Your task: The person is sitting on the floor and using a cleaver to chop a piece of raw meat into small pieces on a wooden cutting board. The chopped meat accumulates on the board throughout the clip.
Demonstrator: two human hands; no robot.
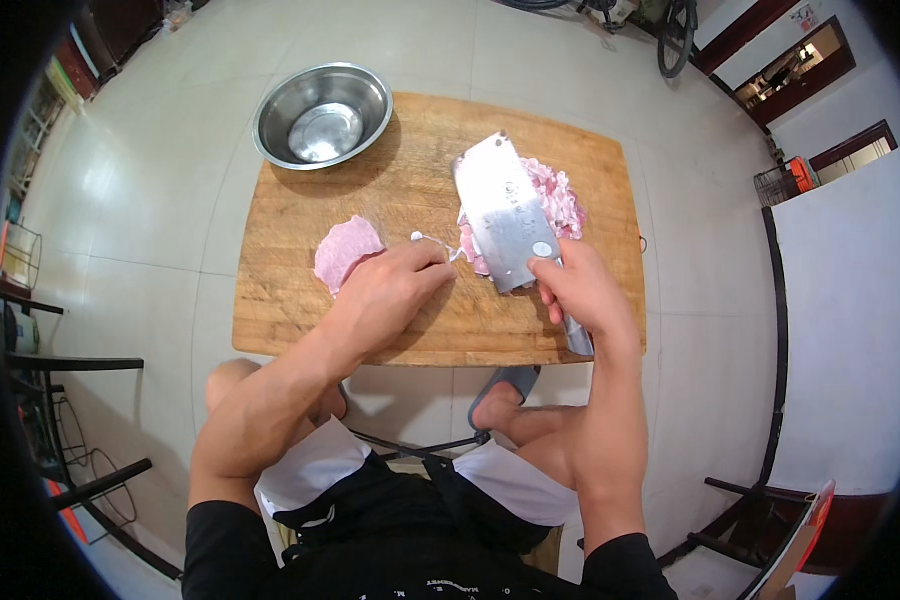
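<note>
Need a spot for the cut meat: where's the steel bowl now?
The steel bowl sits at the far-left corner of the wooden cutting board, partly overhanging it, beyond the left hand.

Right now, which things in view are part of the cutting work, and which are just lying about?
In use:
cleaver in the right hand
left hand
chopped meat pile
meat slice
wooden board

Lying about:
steel bowl, empty
folding chairs
wire rack

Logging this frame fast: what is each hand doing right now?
Left hand: curled on the wooden cutting board, fingers pinching a thin scrap of meat.
Right hand: closed around the cleaver handle.
</note>
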